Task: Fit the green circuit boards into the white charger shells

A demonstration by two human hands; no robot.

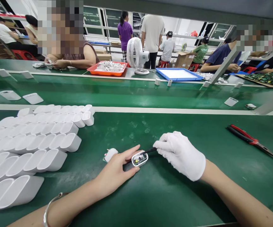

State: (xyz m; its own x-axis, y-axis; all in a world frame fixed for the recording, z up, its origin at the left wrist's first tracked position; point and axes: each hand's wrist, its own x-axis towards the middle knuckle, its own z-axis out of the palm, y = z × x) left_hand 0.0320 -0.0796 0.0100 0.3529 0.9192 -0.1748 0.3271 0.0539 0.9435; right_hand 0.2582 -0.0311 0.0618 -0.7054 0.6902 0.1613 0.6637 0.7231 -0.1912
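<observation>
My left hand (pixel 117 171), bare, pinches a small white charger housing (pixel 139 158) on the green table; its open end shows a circuit board inside. My right hand (pixel 181 154), in a white glove, grips a thin black tool (pixel 150 150) whose tip pokes into the housing's open end. A second small white part (pixel 110 154) lies just left of my left fingers.
Rows of empty white housings (pixel 32 145) lie stacked at the left. Red-handled pliers (pixel 252 141) rest at the right. Beyond a green conveyor (pixel 136 94) stand an orange tray (pixel 108 68), a white fan (pixel 136 55) and a blue tray (pixel 179 74); other people work there.
</observation>
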